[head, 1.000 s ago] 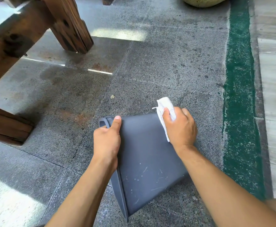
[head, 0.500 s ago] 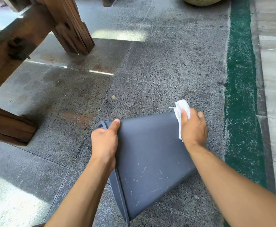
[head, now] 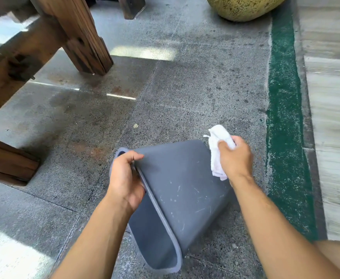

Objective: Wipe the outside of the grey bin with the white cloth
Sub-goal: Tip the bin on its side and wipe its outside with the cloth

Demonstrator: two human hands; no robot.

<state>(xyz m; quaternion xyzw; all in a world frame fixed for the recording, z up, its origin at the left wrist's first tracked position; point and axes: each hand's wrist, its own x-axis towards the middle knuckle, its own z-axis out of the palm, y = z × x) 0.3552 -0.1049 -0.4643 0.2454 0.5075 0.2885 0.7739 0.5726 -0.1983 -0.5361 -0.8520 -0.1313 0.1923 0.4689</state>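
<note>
The grey bin (head: 181, 184) lies tipped on its side on the stone floor, its open mouth turned toward me at the lower left and its scuffed outer wall facing up. My left hand (head: 124, 178) grips the bin's rim, thumb on the outer wall. My right hand (head: 235, 158) holds the crumpled white cloth (head: 217, 150) at the bin's far right corner, near its base. Part of the cloth hangs down over the wall there.
Dark wooden table legs (head: 80, 39) and beams (head: 8, 160) stand at the left. A large yellow-green pot (head: 243, 7) sits at the top right. A green painted strip (head: 284, 117) and pale slabs run along the right. My knee shows at the bottom right corner.
My right hand with the cloth has slid rightward across the bin wall to its far corner. The bin has turned so its open mouth now shows, and my left hand's grip has shifted on the rim.
</note>
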